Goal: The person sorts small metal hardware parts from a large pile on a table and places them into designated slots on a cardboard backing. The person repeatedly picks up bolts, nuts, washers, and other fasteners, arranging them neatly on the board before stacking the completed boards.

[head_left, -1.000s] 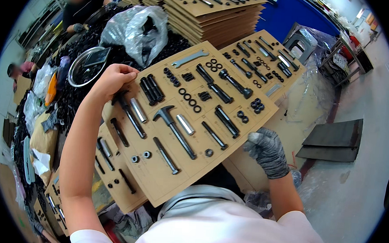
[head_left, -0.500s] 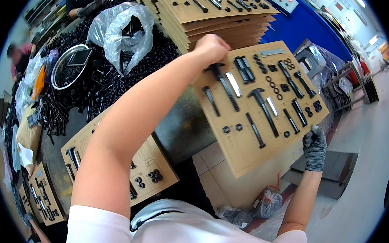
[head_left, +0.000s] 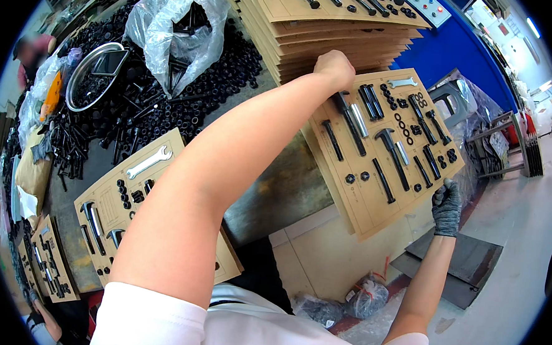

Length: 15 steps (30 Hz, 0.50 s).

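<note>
A brown cardboard sheet (head_left: 365, 205) is held tilted between my two hands, past the table's edge. It carries black bolts, nuts, rings, silver pins and a small open-end wrench (head_left: 403, 82). At its far left corner my bare left hand (head_left: 335, 68) is closed on the edge, fingers partly hidden. My right hand (head_left: 447, 206), in a grey knit glove, grips the near right corner. Another cardboard edge shows just under the held sheet's left side. Below my left forearm lies a similar sheet (head_left: 184, 144) with a larger silver wrench (head_left: 150, 161) and black hardware, partly covered by the arm.
A tall stack of loaded cardboard sheets (head_left: 332, 47) stands beyond my left hand. Loose black nuts and bolts (head_left: 141, 118) heap the table, around a clear plastic bag (head_left: 171, 36) and a metal bowl (head_left: 73, 102). A blue machine (head_left: 444, 56) stands behind. Other people work at left.
Both my left hand and the held sheet appear farther right in view, over the stack's near side. The wrench on the lower sheet has come out from behind my arm.
</note>
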### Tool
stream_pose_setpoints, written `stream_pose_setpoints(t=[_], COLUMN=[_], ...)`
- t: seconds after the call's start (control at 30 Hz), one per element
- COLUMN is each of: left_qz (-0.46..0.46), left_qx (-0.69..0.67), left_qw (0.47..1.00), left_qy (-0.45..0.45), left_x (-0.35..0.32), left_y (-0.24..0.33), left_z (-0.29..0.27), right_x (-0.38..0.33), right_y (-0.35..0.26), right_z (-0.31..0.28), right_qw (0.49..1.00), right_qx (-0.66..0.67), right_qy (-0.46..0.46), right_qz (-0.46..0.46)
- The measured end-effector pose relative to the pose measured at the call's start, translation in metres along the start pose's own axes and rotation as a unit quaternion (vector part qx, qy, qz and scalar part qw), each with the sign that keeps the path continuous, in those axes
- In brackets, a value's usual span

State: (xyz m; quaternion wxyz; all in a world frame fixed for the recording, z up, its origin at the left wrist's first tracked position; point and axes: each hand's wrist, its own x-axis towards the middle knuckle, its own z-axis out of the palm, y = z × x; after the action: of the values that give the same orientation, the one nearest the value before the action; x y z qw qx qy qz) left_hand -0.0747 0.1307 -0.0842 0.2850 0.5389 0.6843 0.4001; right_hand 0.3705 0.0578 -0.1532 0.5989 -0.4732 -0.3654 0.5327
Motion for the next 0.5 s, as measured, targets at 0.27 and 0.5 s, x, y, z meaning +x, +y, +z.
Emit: stream_pose_setpoints(t=[0.27, 0.5], left_qz=[0.101, 0.168], left_qx=[0.034, 0.190], left_qw=[0.994, 0.967], left_qy=[0.010, -0.008], left_x=[0.018, -0.053], left_y=[-0.004, -0.026], left_z=[0.029, -0.045], right_x=[0.029, 0.020], right_y=[0.017, 0.034], right_z=[-0.066, 0.014], right_qw=[0.984, 0.992], right_qx=[-0.142, -0.114], right_qy=[-0.054, -0.022], right_qz=[-0.092, 0.044])
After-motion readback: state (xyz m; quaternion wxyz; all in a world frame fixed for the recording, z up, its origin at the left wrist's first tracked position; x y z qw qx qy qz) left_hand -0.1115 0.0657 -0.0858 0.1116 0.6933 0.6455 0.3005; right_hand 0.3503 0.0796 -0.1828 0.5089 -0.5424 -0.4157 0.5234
